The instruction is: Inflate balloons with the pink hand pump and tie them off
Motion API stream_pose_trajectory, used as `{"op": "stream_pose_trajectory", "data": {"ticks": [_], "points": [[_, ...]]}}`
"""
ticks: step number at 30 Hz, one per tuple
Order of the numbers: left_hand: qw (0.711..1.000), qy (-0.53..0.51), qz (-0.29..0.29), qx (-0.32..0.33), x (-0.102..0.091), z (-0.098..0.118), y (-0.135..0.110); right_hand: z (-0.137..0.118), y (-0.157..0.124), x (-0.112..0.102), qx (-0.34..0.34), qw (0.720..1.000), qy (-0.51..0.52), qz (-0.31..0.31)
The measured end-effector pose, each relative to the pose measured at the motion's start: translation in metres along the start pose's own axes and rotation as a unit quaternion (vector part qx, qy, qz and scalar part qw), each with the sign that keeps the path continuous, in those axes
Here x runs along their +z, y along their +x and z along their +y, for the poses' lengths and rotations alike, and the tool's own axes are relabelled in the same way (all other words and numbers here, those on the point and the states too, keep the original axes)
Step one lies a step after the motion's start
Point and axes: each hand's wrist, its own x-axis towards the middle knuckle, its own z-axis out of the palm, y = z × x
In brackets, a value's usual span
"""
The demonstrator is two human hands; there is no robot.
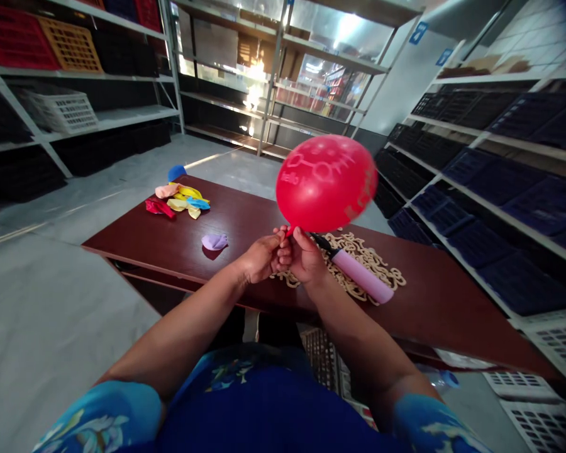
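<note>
An inflated red balloon (325,184) with pale printing floats above the table's middle, its neck pinched between my two hands. My left hand (266,255) grips the neck from the left with bent fingers. From the right, my right hand (306,255) holds the same neck, thumb uppermost. Just right of my hands a pink hand pump (362,275) with a black nozzle lies on a heap of beige curly pieces (391,272). A limp lilac balloon (214,241) rests on the table left of my left hand.
The dark brown table (245,217) bears several uninflated balloons (183,200) at its far left. A blue round thing (176,173) shows behind that corner. Shelves with crates (528,207) stand on the right; more shelving (117,117) is on the left. A bottle (441,379) is below the table.
</note>
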Motion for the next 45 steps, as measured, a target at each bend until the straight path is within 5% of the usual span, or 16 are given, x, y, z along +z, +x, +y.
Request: {"op": "stream_pose_trajectory", "data": {"ticks": [3,5,9,11,13,21,25,28,33,36,38,40,45], "points": [[0.998,-0.022,0.055,0.029,0.000,-0.008,0.002,-0.005,0.003,-0.004,-0.018,0.989,-0.141,0.051],[0.992,-0.046,0.106,0.045,-0.002,-0.010,0.004,-0.010,0.004,-0.016,-0.060,0.943,-0.318,0.081],[0.966,-0.088,0.207,0.129,-0.008,-0.005,0.004,-0.015,-0.002,-0.048,-0.091,0.730,-0.667,0.117],[0.961,-0.106,0.218,0.129,-0.012,-0.002,0.004,-0.010,-0.006,-0.060,-0.065,0.668,-0.733,0.111],[0.963,-0.129,0.209,0.109,-0.018,-0.001,0.004,-0.003,-0.010,-0.066,-0.043,0.678,-0.728,0.088],[0.961,-0.146,0.208,0.114,-0.025,0.006,0.007,-0.023,-0.018,-0.052,-0.061,0.888,-0.438,0.130],[0.970,-0.065,0.213,0.099,-0.019,0.017,0.011,-0.040,-0.016,-0.033,-0.124,0.921,-0.360,0.088],[0.973,-0.008,0.205,0.107,-0.013,0.023,0.015,-0.044,-0.010,-0.023,-0.176,0.855,-0.484,0.066],[0.950,0.171,0.224,0.135,-0.010,0.018,0.021,-0.042,-0.002,-0.012,-0.246,0.554,-0.795,0.016],[0.918,0.295,0.231,0.132,-0.013,0.011,0.020,-0.034,0.001,-0.006,-0.241,0.467,-0.851,0.023],[0.896,0.357,0.231,0.129,-0.017,0.008,0.018,-0.028,0.003,-0.002,-0.232,0.457,-0.858,0.042],[0.870,0.413,0.230,0.139,-0.021,0.007,0.017,-0.025,0.005,-0.001,-0.226,0.476,-0.847,0.069],[0.774,0.551,0.230,0.210,-0.034,0.013,0.016,-0.030,0.011,-0.015,-0.221,0.586,-0.779,0.046]]}}
